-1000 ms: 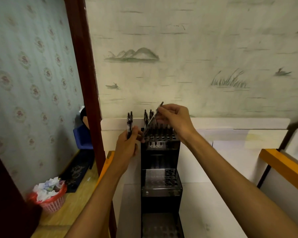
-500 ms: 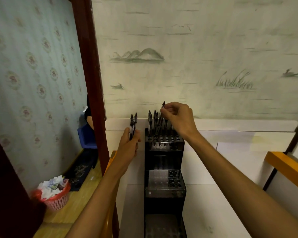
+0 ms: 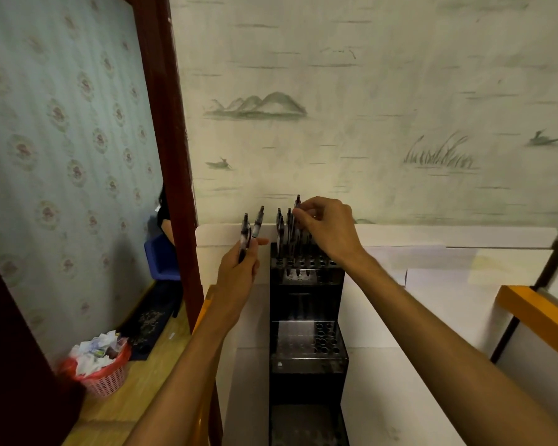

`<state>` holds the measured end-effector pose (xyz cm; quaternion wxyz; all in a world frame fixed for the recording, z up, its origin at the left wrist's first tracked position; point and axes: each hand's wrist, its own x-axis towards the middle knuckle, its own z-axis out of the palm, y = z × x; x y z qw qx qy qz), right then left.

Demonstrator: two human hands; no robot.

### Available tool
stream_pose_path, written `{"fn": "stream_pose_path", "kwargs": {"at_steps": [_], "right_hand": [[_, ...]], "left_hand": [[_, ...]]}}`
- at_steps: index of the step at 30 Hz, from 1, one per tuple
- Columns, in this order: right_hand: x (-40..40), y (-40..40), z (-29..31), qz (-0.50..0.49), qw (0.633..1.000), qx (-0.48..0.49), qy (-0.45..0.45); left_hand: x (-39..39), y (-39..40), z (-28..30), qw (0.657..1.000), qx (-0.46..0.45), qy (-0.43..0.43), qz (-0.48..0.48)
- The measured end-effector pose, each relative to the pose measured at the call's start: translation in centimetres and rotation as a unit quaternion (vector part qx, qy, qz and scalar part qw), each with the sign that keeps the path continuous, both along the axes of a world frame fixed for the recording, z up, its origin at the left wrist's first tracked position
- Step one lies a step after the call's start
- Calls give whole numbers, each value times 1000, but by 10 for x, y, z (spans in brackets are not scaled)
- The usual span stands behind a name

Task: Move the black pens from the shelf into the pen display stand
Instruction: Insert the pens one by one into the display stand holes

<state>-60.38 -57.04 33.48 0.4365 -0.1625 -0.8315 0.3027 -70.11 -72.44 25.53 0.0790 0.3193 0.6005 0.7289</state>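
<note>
Two bare forearms are seen reaching up and away from the viewer toward a tall black pen stand [image 3: 306, 342] set against a white surface. Its lowest tier is cut off by the bottom edge; the middle tier, below both hands, is a clear block of holes whose contents are hard to make out. To the left of the stand, the left hand [image 3: 239, 272] is raised with its fingers curled around two spare pens [image 3: 250, 235], which are held nearly upright, their clicker ends pointing up and fanned slightly apart; their lower ends are hidden in the palm. Farther on, the right hand [image 3: 331, 231] is bent at the wrist above the top tier, and one pen [image 3: 297, 209] is pinched between thumb and fingertips, long axis upright, its tip hidden among the standing pens [image 3: 284, 230] just left of the fingers. How many pens stand there cannot be told. A painted wall [image 3: 368, 107] rises behind.
</note>
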Motion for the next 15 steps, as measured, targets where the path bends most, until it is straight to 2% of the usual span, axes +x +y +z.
{"fn": "stream_pose_path", "kwargs": {"at_steps": [4,10,15], "right_hand": [[-1,0,-12,22,994,47,-96],[-1,2,-25,1,995,52,-88],[5,6,-26,7,993,36,-113]], "left_hand": [[3,3,3,1000,-12,-16,11],[10,4,6,1000,-18,21,9],[15,8,5,1000,-19,5,-5]]}}
